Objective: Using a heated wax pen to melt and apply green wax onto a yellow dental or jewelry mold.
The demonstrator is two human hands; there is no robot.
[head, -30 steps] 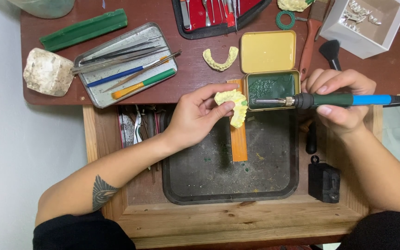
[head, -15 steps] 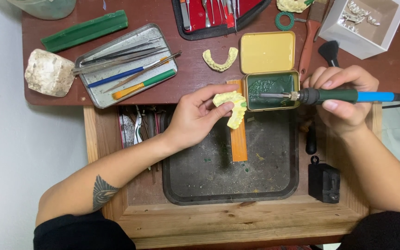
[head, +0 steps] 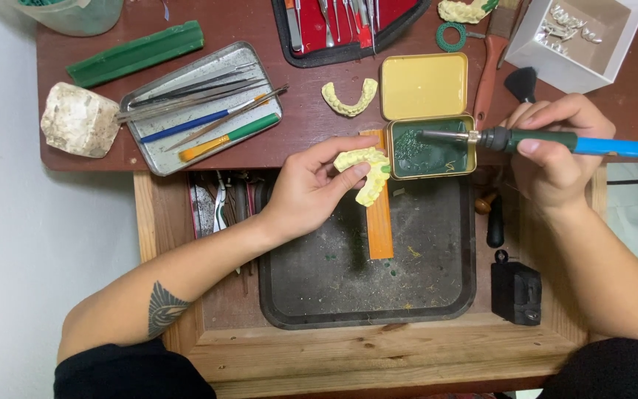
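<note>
While the left hand (head: 306,193) grips the yellow dental cast (head: 364,168), the right hand (head: 555,151) holds the heated wax pen (head: 533,140) — tip in the green wax tin (head: 431,148) at 3 o'clock; waxing barely begun.

Desk (head: 304,140) bears tray (head: 201,103) (metal).

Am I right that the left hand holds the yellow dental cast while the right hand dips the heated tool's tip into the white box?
Not quite. In the head view the right hand holds the heated tool with its tip in the open tin of green wax, not the white box. The left hand does hold the yellow dental cast.
</note>
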